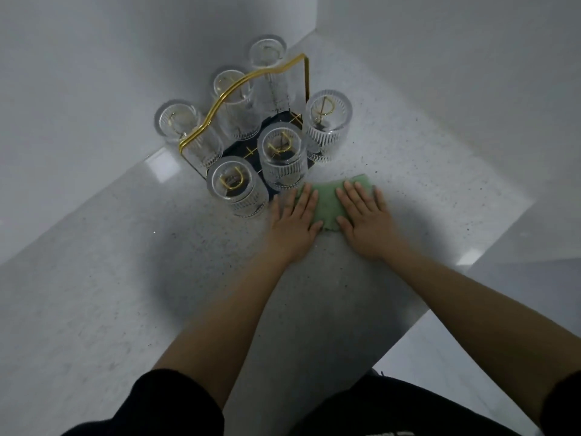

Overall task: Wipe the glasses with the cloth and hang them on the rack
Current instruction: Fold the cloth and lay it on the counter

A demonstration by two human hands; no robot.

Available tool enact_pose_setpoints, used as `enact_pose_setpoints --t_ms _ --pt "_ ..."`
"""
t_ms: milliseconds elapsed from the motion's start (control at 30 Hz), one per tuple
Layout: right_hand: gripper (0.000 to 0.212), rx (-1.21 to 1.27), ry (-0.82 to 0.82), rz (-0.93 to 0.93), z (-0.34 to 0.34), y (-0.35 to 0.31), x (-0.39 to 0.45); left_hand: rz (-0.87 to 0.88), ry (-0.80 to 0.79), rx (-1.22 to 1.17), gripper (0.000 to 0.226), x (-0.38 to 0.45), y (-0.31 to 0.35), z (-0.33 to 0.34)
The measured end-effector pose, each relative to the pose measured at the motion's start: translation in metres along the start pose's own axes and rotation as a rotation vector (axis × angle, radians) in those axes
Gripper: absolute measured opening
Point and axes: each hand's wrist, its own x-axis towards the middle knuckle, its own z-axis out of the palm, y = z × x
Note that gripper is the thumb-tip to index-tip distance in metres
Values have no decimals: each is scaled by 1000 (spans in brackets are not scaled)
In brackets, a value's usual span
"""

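Six clear glasses hang upside down on a rack [251,81] with gold wire and a dark bottom. The rack stands on a gray speckled counter [110,294], back in the corner where two pale walls meet. Three glasses sit on the far side of the gold handle: the far left glass [185,132], the far middle glass [235,103] and the far right glass [271,70]. Three more sit on the near side: the near left glass [237,188], the near middle glass [283,155] and the near right glass [327,124]. Each glass has ridges on its sides, and a gold wire peg shows through its bottom. A green cloth [328,204] lies flat on the counter just in front of the rack, close to the near middle glass. Both hands lie on the cloth with the palms down. The left hand [297,220] has its fingers straight and a bit spread, and it rests on the left part of the cloth, just beside the near left glass. The right hand [366,220] is flat too, fingers straight, and covers the right part of the cloth. Neither hand holds anything. Green cloth shows between the two hands. The arms are bare, and dark sleeves show at the bottom edge.
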Motion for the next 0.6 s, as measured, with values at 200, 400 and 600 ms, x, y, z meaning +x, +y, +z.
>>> enact_pose_setpoints --t_ms 200,400,600 --pt "67 12 -33 -28 4 1 -11 -30 -28 -40 65 -18 7 7" --pt "57 0 14 -61 19 -7 -63 1 -63 -39 74 -73 13 29" --pt "54 0 55 -95 28 -29 -111 46 -117 -29 89 -130 7 43"
